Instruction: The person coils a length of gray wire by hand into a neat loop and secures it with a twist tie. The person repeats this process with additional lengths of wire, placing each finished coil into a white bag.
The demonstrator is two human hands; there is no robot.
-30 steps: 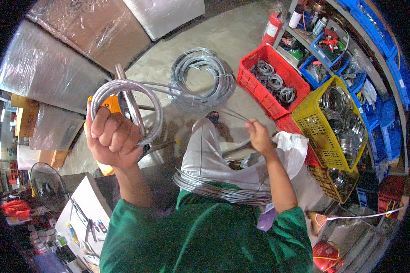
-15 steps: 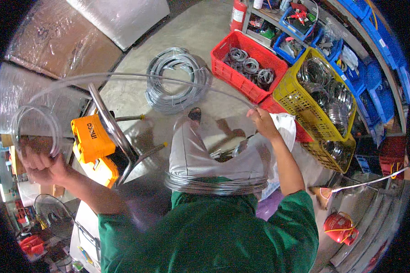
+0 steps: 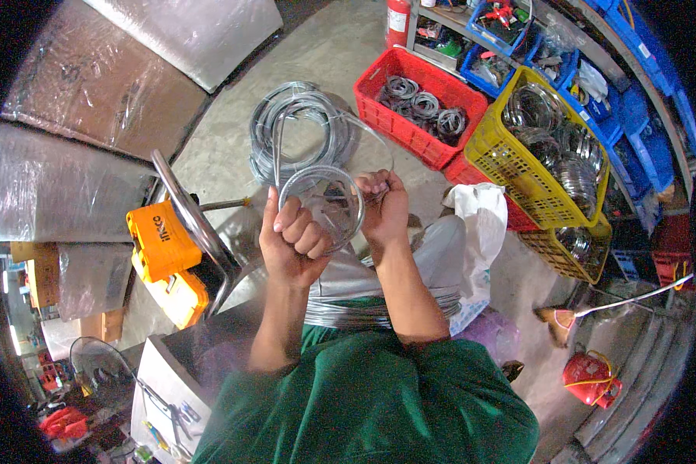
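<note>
A small coil of thin grey metal wire (image 3: 322,169) is held upright over my lap. My left hand (image 3: 295,241) is closed around the coil's left side. A loose length of the wire (image 3: 278,147) rises from it and arches over to my right hand (image 3: 384,203). The fingers of my right hand are curled around that wire, close beside the coil. Across my lap, against the green shirt, rests a wider bundle of the same wire (image 3: 352,315). A large coil of wire (image 3: 261,143) lies on the floor beyond my hands.
A red crate (image 3: 410,127) and a yellow crate (image 3: 491,158) with wire coils stand at far right. Orange cases (image 3: 162,236) sit by a bent metal tube (image 3: 189,213) on the left. Wrapped boxes (image 3: 62,182) line the left side; a red tank (image 3: 588,379) stands right.
My left hand has swung in from the far left with the small coil. My right hand has come inward, so both hands are now close together, and the wide wire arc has become a tighter loop.
</note>
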